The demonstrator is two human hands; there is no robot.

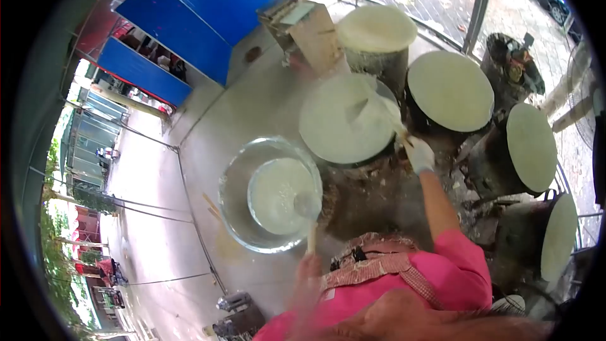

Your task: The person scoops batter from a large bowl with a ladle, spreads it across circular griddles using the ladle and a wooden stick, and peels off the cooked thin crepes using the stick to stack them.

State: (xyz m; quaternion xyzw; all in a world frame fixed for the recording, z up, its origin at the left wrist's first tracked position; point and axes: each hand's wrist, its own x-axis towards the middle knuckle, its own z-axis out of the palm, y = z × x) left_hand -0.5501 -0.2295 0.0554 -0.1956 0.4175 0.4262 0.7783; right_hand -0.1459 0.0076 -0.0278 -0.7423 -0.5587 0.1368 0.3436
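Observation:
My left hand [308, 268], blurred by motion, is closed around the wooden handle of a ladle [306, 205]. The ladle's head rests at the right side of an inner bowl of white liquid [278, 192], which sits within a wide metal basin [230, 218]. In a white glove, my right hand [419, 155] grips a tool with a short wooden handle [402, 134]. That tool reaches over a round white cooking surface [331, 129]. A pale, folded or blade-like shape [372, 108] shows there; its exact kind is unclear.
Round, pale-topped drums [449, 91] stand around the right side, with another drum [379, 28] at the back. A boxy stand [303, 31] is beyond the white surface. Blue panels [180, 19] rise at upper left. A fan [581, 82] is at far right.

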